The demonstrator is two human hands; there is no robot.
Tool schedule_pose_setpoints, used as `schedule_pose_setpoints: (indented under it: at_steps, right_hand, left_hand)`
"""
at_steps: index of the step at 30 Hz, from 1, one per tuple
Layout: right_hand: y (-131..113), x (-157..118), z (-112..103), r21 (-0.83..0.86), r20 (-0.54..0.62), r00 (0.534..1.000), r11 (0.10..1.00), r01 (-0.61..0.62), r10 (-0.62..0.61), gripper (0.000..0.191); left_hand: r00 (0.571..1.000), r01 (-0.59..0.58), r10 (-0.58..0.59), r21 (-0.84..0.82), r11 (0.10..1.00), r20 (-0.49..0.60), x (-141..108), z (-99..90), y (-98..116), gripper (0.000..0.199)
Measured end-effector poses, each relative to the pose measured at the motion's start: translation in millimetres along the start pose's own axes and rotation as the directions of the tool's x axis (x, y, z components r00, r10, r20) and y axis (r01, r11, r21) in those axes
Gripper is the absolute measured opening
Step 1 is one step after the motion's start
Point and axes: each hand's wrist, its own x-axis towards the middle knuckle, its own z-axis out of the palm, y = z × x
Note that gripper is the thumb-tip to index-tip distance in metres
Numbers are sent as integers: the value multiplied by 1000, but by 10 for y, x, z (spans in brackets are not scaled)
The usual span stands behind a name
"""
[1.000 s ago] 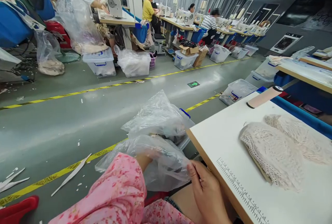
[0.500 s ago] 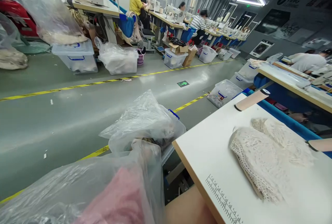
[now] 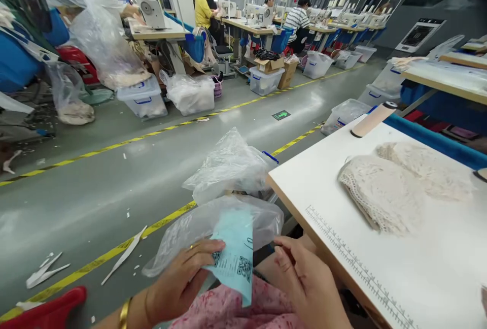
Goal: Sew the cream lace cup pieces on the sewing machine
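Note:
My left hand (image 3: 186,275), with a gold bracelet and ring, grips a light blue paper slip (image 3: 234,248) by its left edge. Printed QR codes and a handwritten mark show on the slip. To its right, my right hand (image 3: 308,281) is loosely closed, thumb beside curled fingers, and nothing shows between them. It is apart from the slip. Below both hands lies pink cloth with a red pattern (image 3: 243,308). A clear plastic bag (image 3: 178,237) spreads behind the slip. Cream lace pieces (image 3: 384,197) rest on the white table (image 3: 323,176) at right.
The table's corner and wooden edge stand close to my right hand. Beyond the hands is a plastic-covered bin (image 3: 236,161). A pink roll (image 3: 373,120) lies on the table's far edge. Lower left shows a red object (image 3: 57,308). Across the aisle, people sit at sewing machines.
Both hands have come into view, the left one holding the blue slip. The view has shifted, showing more floor at left. The pink-filled plastic bag no longer fills the lower foreground.

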Motion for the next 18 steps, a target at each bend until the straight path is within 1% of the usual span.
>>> schedule_pose_setpoints:
  at_steps: [2, 4, 6, 8, 9, 11, 13, 15, 18]
  right_hand:
    - [-5, -187, -23, 126, 82, 981, 975, -185, 176, 44]
    - [-13, -372, -29, 220, 177, 941, 920, -323, 288, 54]
    - [-23, -533, 7, 324, 266, 900, 848, -420, 344, 61]
    - [-18, -662, 96, 470, 344, 868, 734, -490, 360, 67]
    - [-7, -717, 155, 549, 375, 856, 659, -514, 356, 69]
    - [30, -805, 278, 674, 401, 852, 521, -524, 338, 69]
    - [71, -869, 371, 730, 402, 857, 451, -513, 324, 67]
    - [100, -910, 410, 749, 383, 867, 442, -493, 319, 66]
    - [113, -937, 385, 727, 378, 870, 480, -491, 317, 68]
  left_hand:
    - [997, -83, 83, 3, 997, -1, -140, -58, 220, 26]
    - [989, -147, 147, 8, 989, 2, -212, -42, 374, 33]
    - [982, -188, 187, 15, 982, 17, -228, 11, 470, 35]
    - [970, -237, 236, 14, 971, 52, -213, 63, 536, 31]
    - [961, -266, 265, 12, 964, 79, -201, 82, 565, 29]
    - [941, -317, 312, 18, 948, 128, -182, 102, 624, 25]
    - [922, -355, 343, 41, 934, 177, -172, 113, 679, 21]
    - [909, -383, 363, 71, 921, 206, -170, 125, 721, 18]
    - [890, -414, 383, 89, 906, 246, -178, 148, 753, 15]
